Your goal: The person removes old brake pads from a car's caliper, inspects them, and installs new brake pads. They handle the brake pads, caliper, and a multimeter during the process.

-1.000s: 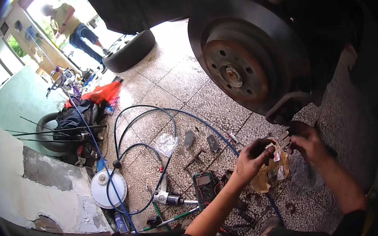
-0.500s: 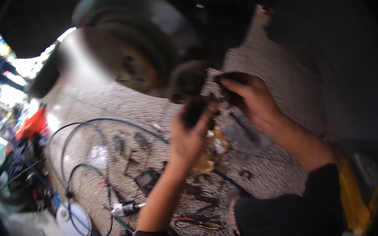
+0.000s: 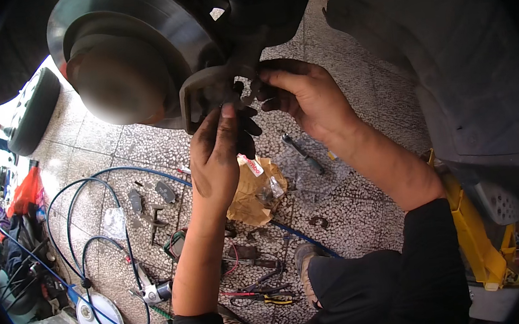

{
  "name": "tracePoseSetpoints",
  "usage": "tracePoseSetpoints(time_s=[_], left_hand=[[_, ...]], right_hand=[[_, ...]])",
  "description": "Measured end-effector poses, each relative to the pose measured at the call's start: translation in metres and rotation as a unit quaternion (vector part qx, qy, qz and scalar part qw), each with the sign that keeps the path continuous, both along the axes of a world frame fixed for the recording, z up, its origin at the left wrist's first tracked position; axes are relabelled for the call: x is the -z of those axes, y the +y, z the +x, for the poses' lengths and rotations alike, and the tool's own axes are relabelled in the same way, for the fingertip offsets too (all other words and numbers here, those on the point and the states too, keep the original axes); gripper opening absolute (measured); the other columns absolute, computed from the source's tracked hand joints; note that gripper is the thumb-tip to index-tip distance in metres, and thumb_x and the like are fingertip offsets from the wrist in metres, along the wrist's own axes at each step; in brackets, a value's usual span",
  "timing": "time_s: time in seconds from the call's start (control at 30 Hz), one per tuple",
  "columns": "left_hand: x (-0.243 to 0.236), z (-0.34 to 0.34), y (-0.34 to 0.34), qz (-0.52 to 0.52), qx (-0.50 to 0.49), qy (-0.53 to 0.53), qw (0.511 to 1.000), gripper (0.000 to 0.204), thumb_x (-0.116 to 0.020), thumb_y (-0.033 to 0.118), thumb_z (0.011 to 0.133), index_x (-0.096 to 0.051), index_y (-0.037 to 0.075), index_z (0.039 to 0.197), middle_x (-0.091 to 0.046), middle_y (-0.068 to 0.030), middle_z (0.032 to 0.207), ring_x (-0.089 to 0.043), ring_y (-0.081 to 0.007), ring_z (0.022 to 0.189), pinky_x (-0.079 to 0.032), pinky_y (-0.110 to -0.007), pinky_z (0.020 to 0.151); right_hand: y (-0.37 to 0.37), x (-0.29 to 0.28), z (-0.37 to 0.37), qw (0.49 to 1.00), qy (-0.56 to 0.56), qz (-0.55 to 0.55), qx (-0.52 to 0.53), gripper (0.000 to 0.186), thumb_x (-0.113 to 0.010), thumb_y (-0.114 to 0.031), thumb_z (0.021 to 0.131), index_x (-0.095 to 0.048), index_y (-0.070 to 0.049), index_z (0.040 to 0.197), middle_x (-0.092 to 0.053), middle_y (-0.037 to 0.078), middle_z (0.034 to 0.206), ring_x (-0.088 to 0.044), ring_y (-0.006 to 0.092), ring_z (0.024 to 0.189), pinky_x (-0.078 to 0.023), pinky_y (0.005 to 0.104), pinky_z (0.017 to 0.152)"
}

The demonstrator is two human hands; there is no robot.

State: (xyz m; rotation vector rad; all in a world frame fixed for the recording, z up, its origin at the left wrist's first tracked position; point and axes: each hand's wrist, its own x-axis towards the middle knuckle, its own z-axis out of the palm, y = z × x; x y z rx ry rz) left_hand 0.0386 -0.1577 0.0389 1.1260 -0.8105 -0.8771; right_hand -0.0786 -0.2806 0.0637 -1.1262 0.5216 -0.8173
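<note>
A shiny brake disc (image 3: 126, 9) fills the upper left, its hub blurred. Beside it, a dark caliper bracket (image 3: 188, 100) arches toward my hands. My left hand (image 3: 216, 150) is closed at the bracket's lower right, its thumb up and its blackened fingers curled round a dark part. To the right, my right hand (image 3: 306, 98) has thumb and fingers bent together at the same dark cluster. The exact piece in either hand is lost against the dark metal. Below them a torn brown paper package (image 3: 253, 191) and a ratchet-like tool (image 3: 302, 155) on clear plastic lie on the speckled floor.
Blue hose (image 3: 95, 178) loops across the left floor past two brake pads (image 3: 164, 192). An air tool (image 3: 157, 292), pliers (image 3: 279, 299) and a white reel (image 3: 100, 321) lie lower. A yellow metal stand (image 3: 476, 241) is at right; a tyre (image 3: 35, 112) stands far left.
Both hands have moved up and slightly left, from in front of the bracket to against it. The view has shifted and sharpened, with the disc now appearing farther left.
</note>
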Motion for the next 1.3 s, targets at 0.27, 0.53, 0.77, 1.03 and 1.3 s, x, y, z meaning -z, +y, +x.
tracePoseSetpoints(time_s=[0.27, 0.53, 0.77, 1.03, 1.3], left_hand=[[0.001, 0.003, -0.007, -0.03, -0.027, 0.0, 0.999, 0.035, -0.049, 0.027, 0.1, -0.06, -0.004, 0.11, -0.063, -0.0076, 0.083, -0.053, -0.0126, 0.064, -0.042, -0.025, 0.06], [0.001, 0.008, -0.008, -0.06, -0.065, -0.03, 0.996, 0.032, -0.051, 0.022, 0.099, -0.058, -0.003, 0.117, -0.063, -0.0064, 0.089, -0.055, -0.0109, 0.07, -0.043, -0.024, 0.062], [-0.002, -0.002, -0.012, -0.119, -0.083, -0.084, 0.986, 0.024, -0.053, 0.019, 0.099, -0.058, -0.003, 0.107, -0.057, -0.0038, 0.078, -0.05, -0.0076, 0.063, -0.041, -0.022, 0.055], [-0.002, 0.012, -0.008, -0.092, -0.042, -0.105, 0.989, 0.027, -0.056, 0.017, 0.096, -0.058, -0.003, 0.113, -0.061, -0.0048, 0.084, -0.052, -0.0094, 0.068, -0.043, -0.024, 0.059], [-0.009, 0.006, -0.012, -0.085, -0.02, 0.047, 0.995, 0.033, -0.056, 0.03, 0.096, -0.06, 0.0, 0.11, -0.059, -0.0035, 0.081, -0.049, -0.0094, 0.062, -0.039, -0.023, 0.055]], right_hand=[[-0.004, 0.0, 0.012, 0.998, -0.052, -0.001, -0.028, 0.019, -0.059, -0.004, 0.088, -0.064, 0.006, 0.103, -0.068, 0.013, 0.097, -0.067, 0.0198, 0.083, -0.058, 0.031, 0.073], [-0.01, 0.006, 0.017, 0.992, -0.077, 0.045, -0.088, 0.02, -0.056, -0.009, 0.089, -0.063, 0.003, 0.103, -0.067, 0.01, 0.099, -0.064, 0.02, 0.09, -0.052, 0.0328, 0.086], [-0.015, 0.005, 0.011, 0.981, -0.134, 0.091, -0.109, 0.029, -0.049, -0.02, 0.091, -0.06, 0.001, 0.107, -0.066, 0.012, 0.097, -0.063, 0.0219, 0.09, -0.051, 0.035, 0.085], [-0.01, -0.016, 0.021, 0.994, 0.036, 0.036, -0.098, 0.039, -0.049, -0.046, 0.096, -0.058, -0.012, 0.114, -0.063, 0.003, 0.093, -0.058, 0.0131, 0.068, -0.045, 0.0263, 0.054], [-0.021, -0.017, 0.024, 0.988, 0.076, 0.012, -0.133, 0.026, -0.056, -0.039, 0.095, -0.059, -0.02, 0.113, -0.055, -0.004, 0.075, -0.039, 0.0033, 0.05, -0.029, 0.0167, 0.042]])
